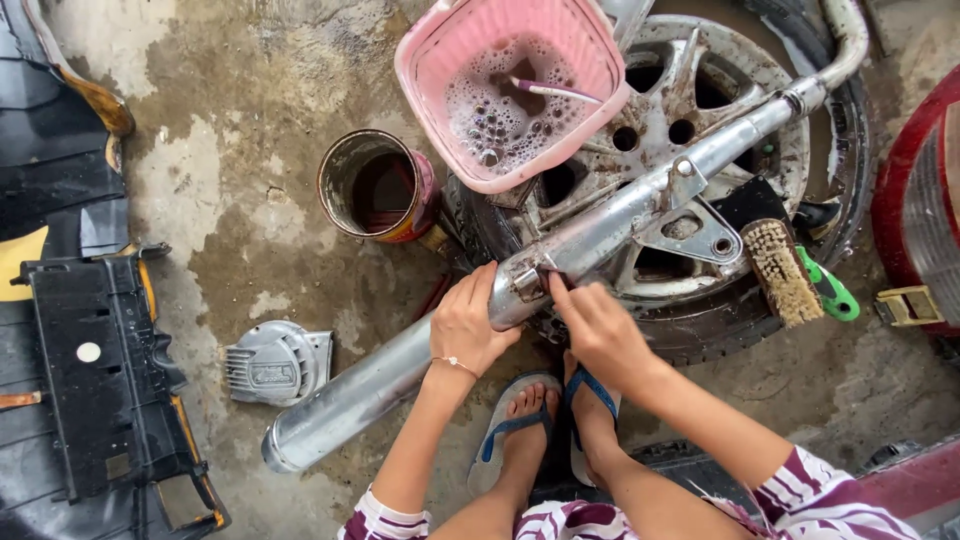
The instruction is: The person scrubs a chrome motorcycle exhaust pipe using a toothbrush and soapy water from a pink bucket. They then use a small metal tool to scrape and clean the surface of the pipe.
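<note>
A long silver exhaust pipe (600,225) lies slanted across a wheel with a tyre (700,140), its wide muffler end (340,405) resting on the wet concrete floor. My left hand (466,325) wraps around the pipe at its middle. Right beside it, my right hand (598,330) presses its fingers against the same pipe. On top of the wheel sits a pink plastic basin (440,40) filled with soapy water, with a thin handle sticking out of the suds.
A scrubbing brush (785,270) with a black back and a green-handled brush (830,290) lie on the tyre. A rusty tin can (380,190) stands on the floor. A grey engine cover (275,362) and black plastic panels (90,380) lie at left. My feet wear blue-strapped sandals (510,425).
</note>
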